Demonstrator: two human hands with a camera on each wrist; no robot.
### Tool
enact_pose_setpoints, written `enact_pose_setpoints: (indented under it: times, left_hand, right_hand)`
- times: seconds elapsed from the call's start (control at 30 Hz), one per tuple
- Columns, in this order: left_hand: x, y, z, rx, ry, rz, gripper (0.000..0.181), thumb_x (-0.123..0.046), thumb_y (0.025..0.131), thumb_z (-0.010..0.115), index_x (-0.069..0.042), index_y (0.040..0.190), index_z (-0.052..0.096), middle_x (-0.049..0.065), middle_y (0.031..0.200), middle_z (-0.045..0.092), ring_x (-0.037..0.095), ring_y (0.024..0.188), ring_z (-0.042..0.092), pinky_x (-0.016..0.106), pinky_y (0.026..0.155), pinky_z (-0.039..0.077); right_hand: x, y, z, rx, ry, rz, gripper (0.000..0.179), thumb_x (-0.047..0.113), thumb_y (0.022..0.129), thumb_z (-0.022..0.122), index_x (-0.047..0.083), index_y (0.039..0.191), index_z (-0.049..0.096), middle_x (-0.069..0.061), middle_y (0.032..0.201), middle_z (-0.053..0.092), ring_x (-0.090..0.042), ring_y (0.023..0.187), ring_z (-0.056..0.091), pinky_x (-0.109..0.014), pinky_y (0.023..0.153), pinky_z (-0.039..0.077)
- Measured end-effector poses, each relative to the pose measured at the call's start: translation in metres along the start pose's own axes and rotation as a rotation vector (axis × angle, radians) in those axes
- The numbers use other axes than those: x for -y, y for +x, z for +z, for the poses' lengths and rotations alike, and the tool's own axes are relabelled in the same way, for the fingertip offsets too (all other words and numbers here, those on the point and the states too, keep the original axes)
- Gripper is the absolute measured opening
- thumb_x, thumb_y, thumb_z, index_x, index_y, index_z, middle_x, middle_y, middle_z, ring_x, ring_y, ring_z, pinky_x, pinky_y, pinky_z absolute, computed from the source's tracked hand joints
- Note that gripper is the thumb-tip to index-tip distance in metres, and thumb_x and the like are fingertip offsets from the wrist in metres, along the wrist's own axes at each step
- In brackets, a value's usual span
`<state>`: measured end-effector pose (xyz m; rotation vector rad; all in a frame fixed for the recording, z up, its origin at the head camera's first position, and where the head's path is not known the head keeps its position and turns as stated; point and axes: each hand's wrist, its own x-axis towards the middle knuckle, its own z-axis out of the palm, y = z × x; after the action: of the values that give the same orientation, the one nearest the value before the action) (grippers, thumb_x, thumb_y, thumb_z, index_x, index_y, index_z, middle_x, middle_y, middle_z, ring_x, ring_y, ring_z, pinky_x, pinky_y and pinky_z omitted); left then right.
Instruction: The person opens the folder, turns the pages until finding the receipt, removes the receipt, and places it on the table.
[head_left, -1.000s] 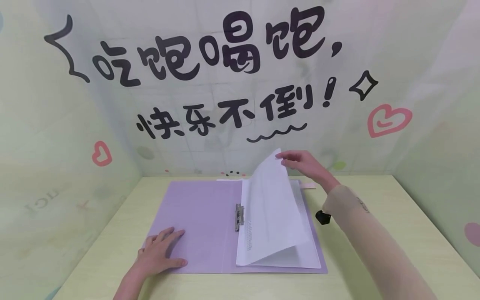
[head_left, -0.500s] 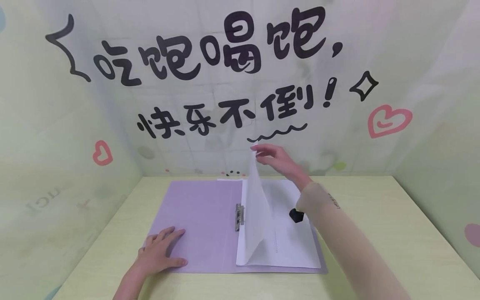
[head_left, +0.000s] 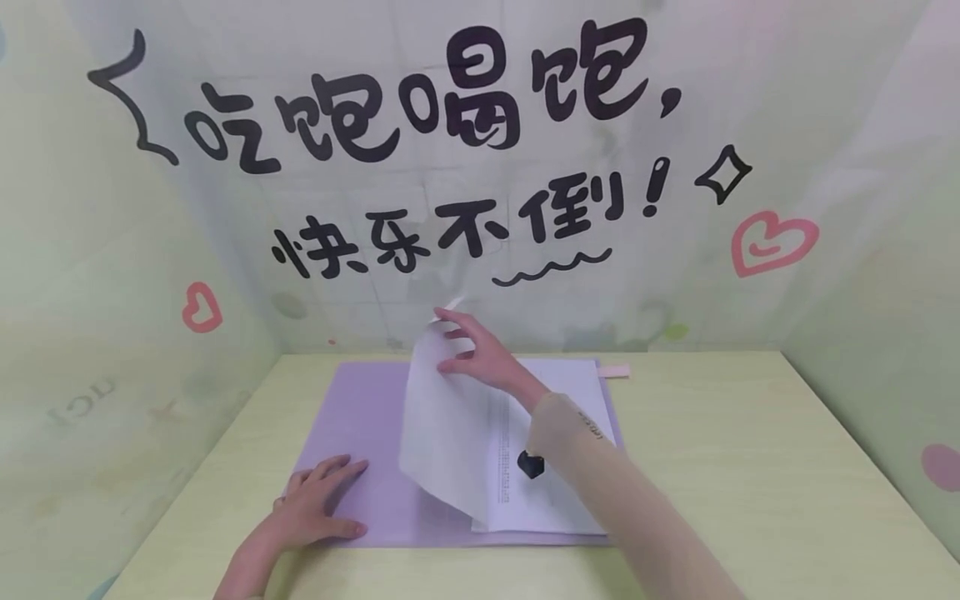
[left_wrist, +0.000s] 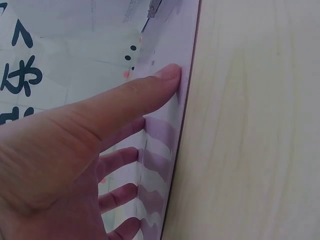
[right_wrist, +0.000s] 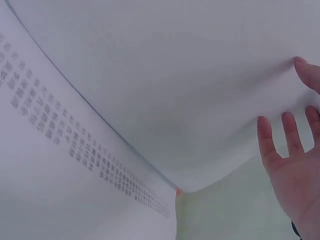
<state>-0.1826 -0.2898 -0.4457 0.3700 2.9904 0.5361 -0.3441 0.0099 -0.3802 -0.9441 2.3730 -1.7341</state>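
Note:
A purple folder (head_left: 363, 429) lies spread on the table, a stack of printed white pages (head_left: 566, 387) on its right side. One raised sheet of paper (head_left: 438, 433) leans leftward over the spine. My right hand (head_left: 483, 354) is at the sheet's upper part. In the right wrist view its thumb (right_wrist: 306, 72) touches the paper, and the other fingers are straight. My left hand (head_left: 311, 504) rests with spread fingers on the folder's left cover near the front corner. The metal clip (left_wrist: 154, 7) shows in the left wrist view; the sheet hides it in the head view.
The pale wooden table (head_left: 750, 467) has a patterned wall (head_left: 337, 317) behind it and at both sides. A pink tab (head_left: 615, 372) sticks out past the folder's right edge. A small black object (head_left: 531, 464) is under my right sleeve and moves with that arm.
My right hand has swung from right to left, turning the sheet from the right side, past upright, to over the left cover. The left hand stays in place.

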Motion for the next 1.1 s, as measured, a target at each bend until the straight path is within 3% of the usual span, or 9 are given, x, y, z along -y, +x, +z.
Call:
enact_pose_setpoints:
  times: [0.17, 0.3, 0.57, 0.7, 0.8, 1.1]
  left_hand:
    - [0.001, -0.001, -0.002, 0.023, -0.027, 0.018, 0.088, -0.045, 0.067, 0.086, -0.013, 0.141, 0.053, 0.024, 0.15, 0.042, 0.055, 0.124, 0.039, 0.074, 0.076, 0.045]
    - [0.004, -0.001, -0.002, 0.01, -0.058, 0.038, 0.088, -0.041, 0.066, 0.087, -0.008, 0.14, 0.053, 0.023, 0.149, 0.043, 0.054, 0.123, 0.039, 0.075, 0.075, 0.045]
    - [0.012, -0.002, 0.002, -0.059, -0.108, 0.101, 0.082, -0.037, 0.06, 0.09, -0.007, 0.13, 0.061, 0.026, 0.142, 0.049, 0.052, 0.119, 0.041, 0.069, 0.08, 0.046]
    - [0.015, -0.001, 0.003, -0.068, -0.107, 0.119, 0.081, -0.037, 0.059, 0.089, -0.006, 0.129, 0.061, 0.026, 0.142, 0.051, 0.05, 0.118, 0.043, 0.067, 0.085, 0.045]
    - [0.017, -0.001, 0.003, -0.07, -0.087, 0.127, 0.083, -0.036, 0.059, 0.09, -0.006, 0.13, 0.06, 0.024, 0.142, 0.051, 0.048, 0.116, 0.044, 0.065, 0.085, 0.046]
    - [0.017, 0.0, 0.0, -0.01, -0.06, 0.123, 0.098, -0.042, 0.059, 0.09, 0.001, 0.139, 0.052, 0.026, 0.147, 0.045, 0.052, 0.121, 0.041, 0.07, 0.092, 0.043]
  right_hand:
    - [-0.009, 0.005, 0.022, 0.013, -0.086, 0.013, 0.094, 0.015, 0.082, 0.08, 0.036, 0.155, 0.025, 0.01, 0.16, 0.031, -0.018, 0.138, 0.045, -0.036, 0.107, 0.05]
    - [-0.014, 0.007, 0.034, 0.06, -0.194, -0.001, 0.102, 0.019, 0.081, 0.082, 0.034, 0.158, 0.017, 0.011, 0.163, 0.026, -0.016, 0.138, 0.043, -0.032, 0.109, 0.047]
    - [-0.021, 0.007, 0.051, 0.125, -0.344, 0.0, 0.108, 0.025, 0.081, 0.082, 0.03, 0.16, 0.009, 0.007, 0.167, 0.018, -0.02, 0.132, 0.045, -0.038, 0.115, 0.037]
    - [-0.028, 0.007, 0.063, 0.163, -0.391, 0.005, 0.111, 0.023, 0.08, 0.082, 0.028, 0.16, 0.005, 0.005, 0.168, 0.014, -0.023, 0.14, 0.036, -0.042, 0.122, 0.028]
    - [-0.035, 0.007, 0.072, 0.192, -0.44, 0.03, 0.114, 0.023, 0.08, 0.082, 0.03, 0.16, 0.001, 0.006, 0.168, 0.011, -0.026, 0.144, 0.028, -0.042, 0.123, 0.029]
    - [-0.043, 0.004, 0.081, 0.248, -0.547, 0.086, 0.115, 0.02, 0.08, 0.082, 0.027, 0.16, 0.0, 0.003, 0.169, 0.01, -0.029, 0.15, 0.024, -0.04, 0.124, 0.029]
